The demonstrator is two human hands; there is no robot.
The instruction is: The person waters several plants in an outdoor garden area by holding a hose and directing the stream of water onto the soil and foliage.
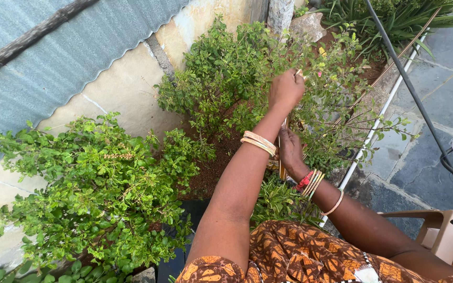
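- Left hand [286, 90] is reaching far into the leafy bush [226, 73], grip pinching a thin twig [301, 73].
- Right hand [291, 148] is gripping a slim stick [282, 170] nearer, fingers pressed together around it.

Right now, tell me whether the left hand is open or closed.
Closed: the left hand is fisted, fingers curled around a sprig at the top of the leafy bush.

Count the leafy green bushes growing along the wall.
2: one leafy green bush at lower left, another leafy green bush at upper centre where the left hand reaches. Others may be hidden.
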